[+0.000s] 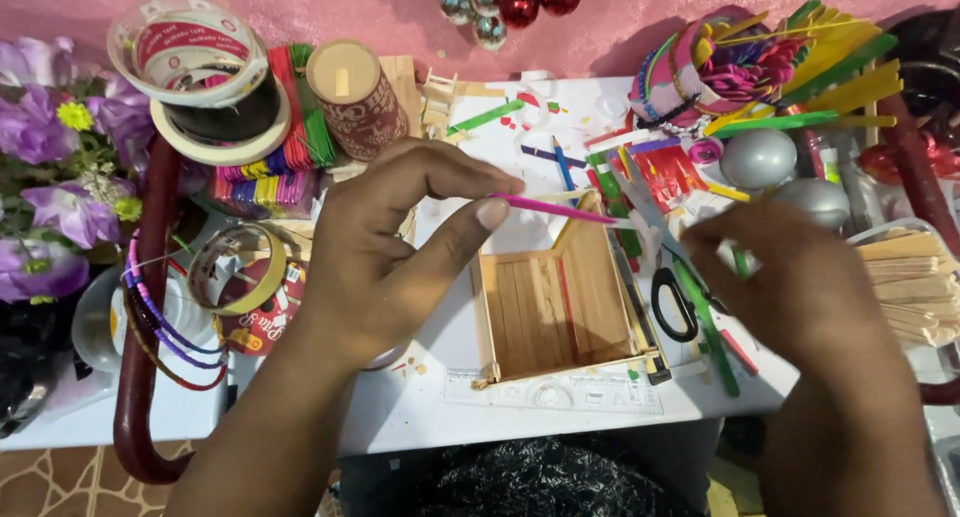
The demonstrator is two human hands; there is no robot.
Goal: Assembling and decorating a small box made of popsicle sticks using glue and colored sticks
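Both hands are fitting a pink stick (pixel 555 209) over the wooden stick box (pixel 560 302): left hand (pixel 385 247) pinches one end, right hand (pixel 790 277) apparently grips the other, and the stick probably needs lowering squarely onto the rim.

The open wooden stick box (pixel 555 312) sits mid-table, its hollow reachable from above; bare white tabletop (pixel 400 417) lies free along the near edge; stacked tape rolls (pixel 205 77) crowd the left; black-handled scissors (pixel 675 302) and loose coloured craft sticks (pixel 820 67) block the right.
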